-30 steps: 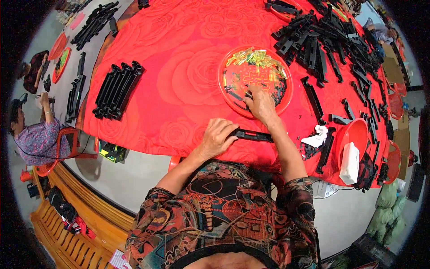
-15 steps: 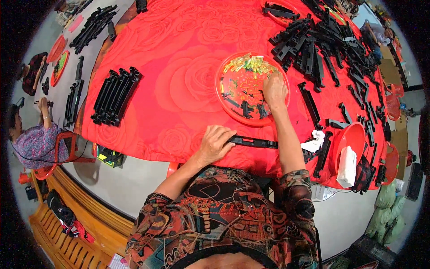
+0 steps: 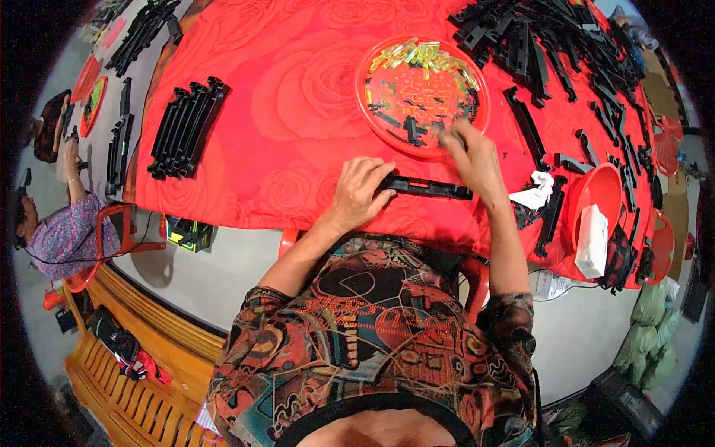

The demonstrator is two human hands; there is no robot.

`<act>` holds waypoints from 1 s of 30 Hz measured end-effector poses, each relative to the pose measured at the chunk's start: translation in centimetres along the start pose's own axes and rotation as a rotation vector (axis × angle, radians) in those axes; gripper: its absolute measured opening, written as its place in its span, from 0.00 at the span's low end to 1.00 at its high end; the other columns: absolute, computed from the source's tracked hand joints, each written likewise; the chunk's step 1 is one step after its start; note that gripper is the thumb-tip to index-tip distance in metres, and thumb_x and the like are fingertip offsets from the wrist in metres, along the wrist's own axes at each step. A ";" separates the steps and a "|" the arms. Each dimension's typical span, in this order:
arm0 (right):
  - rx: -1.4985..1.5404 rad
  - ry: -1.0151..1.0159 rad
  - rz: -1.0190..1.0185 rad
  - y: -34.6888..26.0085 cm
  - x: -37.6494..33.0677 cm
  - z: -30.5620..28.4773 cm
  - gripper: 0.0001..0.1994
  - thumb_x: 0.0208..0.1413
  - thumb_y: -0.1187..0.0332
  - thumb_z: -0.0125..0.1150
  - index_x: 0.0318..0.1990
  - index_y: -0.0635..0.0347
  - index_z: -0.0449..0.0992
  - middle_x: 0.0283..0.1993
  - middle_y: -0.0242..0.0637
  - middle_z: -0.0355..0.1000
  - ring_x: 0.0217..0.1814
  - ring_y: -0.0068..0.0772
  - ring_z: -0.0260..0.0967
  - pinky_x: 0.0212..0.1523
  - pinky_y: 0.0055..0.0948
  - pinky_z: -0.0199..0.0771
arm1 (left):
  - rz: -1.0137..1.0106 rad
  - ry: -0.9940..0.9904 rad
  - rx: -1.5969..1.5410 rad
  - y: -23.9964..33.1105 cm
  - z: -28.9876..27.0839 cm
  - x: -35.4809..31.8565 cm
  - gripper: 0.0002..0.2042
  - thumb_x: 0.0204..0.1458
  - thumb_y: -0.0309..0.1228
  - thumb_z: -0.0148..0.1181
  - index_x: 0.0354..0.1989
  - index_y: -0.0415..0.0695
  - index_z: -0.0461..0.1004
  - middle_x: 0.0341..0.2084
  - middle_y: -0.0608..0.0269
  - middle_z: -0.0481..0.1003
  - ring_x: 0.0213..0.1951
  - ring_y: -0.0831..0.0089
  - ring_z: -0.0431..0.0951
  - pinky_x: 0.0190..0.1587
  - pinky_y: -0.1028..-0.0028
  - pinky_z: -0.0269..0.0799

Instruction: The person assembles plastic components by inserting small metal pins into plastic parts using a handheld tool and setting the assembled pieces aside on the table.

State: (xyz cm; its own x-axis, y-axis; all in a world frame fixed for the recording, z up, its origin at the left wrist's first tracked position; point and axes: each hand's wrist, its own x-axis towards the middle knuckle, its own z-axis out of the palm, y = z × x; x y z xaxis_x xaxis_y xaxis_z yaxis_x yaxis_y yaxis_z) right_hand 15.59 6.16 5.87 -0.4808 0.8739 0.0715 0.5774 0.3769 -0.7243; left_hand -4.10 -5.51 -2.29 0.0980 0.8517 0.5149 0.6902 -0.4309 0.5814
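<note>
A long black plastic bar (image 3: 427, 187) with a slot in it lies crosswise near the front edge of the red cloth. My left hand (image 3: 359, 195) grips its left end between thumb and fingers. Above the bar's right end is my right hand (image 3: 477, 162), its fingers pinched together beside the near rim of a round red tray (image 3: 363, 104). Whatever that pinch holds is too small and blurred to name. Inside the tray, clear yellow pieces (image 3: 415, 55) are heaped along the far side, and small black parts (image 3: 412, 131) lie toward the near side.
A row of black bars (image 3: 186, 130) lies at the left, and a large pile of them (image 3: 521, 41) at the far right. Close on the right are a red bowl (image 3: 599, 186), a white tissue pack (image 3: 592, 242) and crumpled tissue (image 3: 535, 192). Another person (image 3: 71, 231) sits at the left table.
My right hand has come out of the tray, back toward me and over the bar's right end. My left hand keeps its hold on the bar. The whole view has shifted slightly.
</note>
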 end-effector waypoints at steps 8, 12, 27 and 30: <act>0.001 0.116 0.004 0.4 -7.9 3.5 0.05 0.46 0.76 0.59 0.33 0.63 0.72 0.30 0.44 0.69 0.32 0.44 0.70 0.33 0.36 0.69 | 0.127 -0.005 0.071 1.3 0.2 0.7 0.17 0.33 0.30 0.66 0.35 0.42 0.72 0.40 0.58 0.68 0.42 0.60 0.68 0.45 0.60 0.60; -0.126 0.166 0.006 0.8 -8.3 4.9 0.04 0.47 0.75 0.58 0.31 0.63 0.71 0.30 0.45 0.69 0.33 0.48 0.70 0.32 0.39 0.69 | 0.120 -0.112 0.111 0.9 1.0 0.6 0.14 0.34 0.29 0.65 0.33 0.45 0.74 0.37 0.61 0.69 0.42 0.63 0.68 0.46 0.60 0.60; -0.045 0.330 0.036 0.7 -8.2 7.6 0.05 0.49 0.75 0.58 0.33 0.62 0.70 0.30 0.45 0.70 0.32 0.49 0.70 0.30 0.41 0.70 | 0.050 -0.166 0.117 1.2 1.0 0.6 0.13 0.37 0.30 0.64 0.35 0.46 0.74 0.36 0.64 0.68 0.43 0.66 0.67 0.48 0.59 0.58; -0.028 0.331 0.035 0.6 -8.2 7.6 0.05 0.49 0.76 0.58 0.33 0.63 0.71 0.29 0.45 0.70 0.31 0.48 0.70 0.31 0.39 0.70 | 0.096 -0.136 0.169 1.3 0.9 0.5 0.14 0.38 0.30 0.62 0.37 0.47 0.74 0.37 0.64 0.69 0.42 0.65 0.68 0.51 0.58 0.58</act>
State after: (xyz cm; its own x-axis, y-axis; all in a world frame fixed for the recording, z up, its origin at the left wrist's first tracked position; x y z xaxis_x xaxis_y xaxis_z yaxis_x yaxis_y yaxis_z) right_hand 14.90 -3.14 -0.38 -0.2223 0.9372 0.2688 0.6097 0.3488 -0.7118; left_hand -2.46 -5.35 -1.85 0.2568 0.8464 0.4666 0.7819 -0.4657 0.4144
